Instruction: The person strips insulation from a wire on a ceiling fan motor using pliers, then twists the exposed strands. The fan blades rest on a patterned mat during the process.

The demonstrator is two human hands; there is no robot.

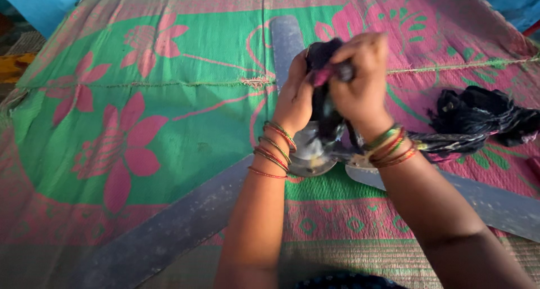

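from the head view, the left hand [295,97] and right hand [360,86] each close their grip on a dark purple-black cloth [323,69], held bunched just above the shiny metal hub [309,154] of a grey three-bladed ceiling fan. the fan lies on a green and pink flowered woven mat [140,126]. the cloth's tail trails right of the hub into a dark heap.

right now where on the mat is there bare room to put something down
Open: the mat left of the far fan blade, and the wedge between that and the near-left blade. Crowded: the fan hub under the left hand and right hand, and the dark cloth trailing right.
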